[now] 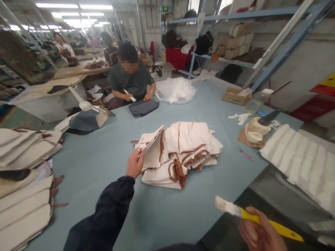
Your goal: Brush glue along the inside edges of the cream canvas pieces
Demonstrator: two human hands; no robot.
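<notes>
My left hand [135,162] pinches the near left edge of a cream fabric piece [153,148] with brown trim, which stands partly raised. It leans against a pile of similar cream pieces [187,137] with brown edging at the middle of the table. A brown strap bundle [178,170] lies on the front of the pile. In my right hand [259,226], low at the right, is a paintbrush [246,213] with a yellow handle. Its pale, coated bristles point left toward the pile, apart from it.
Stacked cream pieces [23,209] line the table's left side. At right are a glue-crusted pot [255,130], a pink-handled cutter [246,154], a cardboard box [237,96] and layered white pieces [300,164]. Across the table, a co-worker [132,82] brushes a dark piece [143,108] beside a plastic bag [175,90].
</notes>
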